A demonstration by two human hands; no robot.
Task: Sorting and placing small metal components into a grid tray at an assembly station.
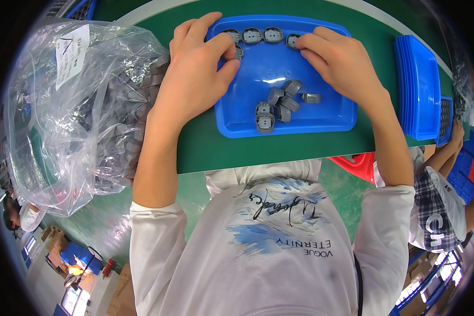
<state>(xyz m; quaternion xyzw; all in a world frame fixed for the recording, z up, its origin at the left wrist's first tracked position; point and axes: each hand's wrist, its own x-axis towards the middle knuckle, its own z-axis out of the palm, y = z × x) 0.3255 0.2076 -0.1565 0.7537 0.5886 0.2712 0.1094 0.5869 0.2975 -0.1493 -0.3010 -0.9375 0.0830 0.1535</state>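
A blue plastic tray (266, 66) lies before me on the green table. My left hand (197, 66) reaches over its left edge, thumb and forefinger closed on a small grey plastic housing (238, 52). At the far side, my right hand (342, 60) pinches another grey housing (293, 41) between thumb and fingertips. Between the hands, more housings (262, 35) stand in a row along the far wall, hollow side up. A loose group of several grey housings (284, 100) lies in the near half of the tray, some tipped on their sides.
To the left, a large clear plastic bag (52, 126) holds many grey parts. Nested blue trays (418, 87) stand on the right, beside a small tray of dark parts (445, 118). A co-worker's arm (450, 145) is at the right. Something red (355, 166) shows beyond the table's near edge.
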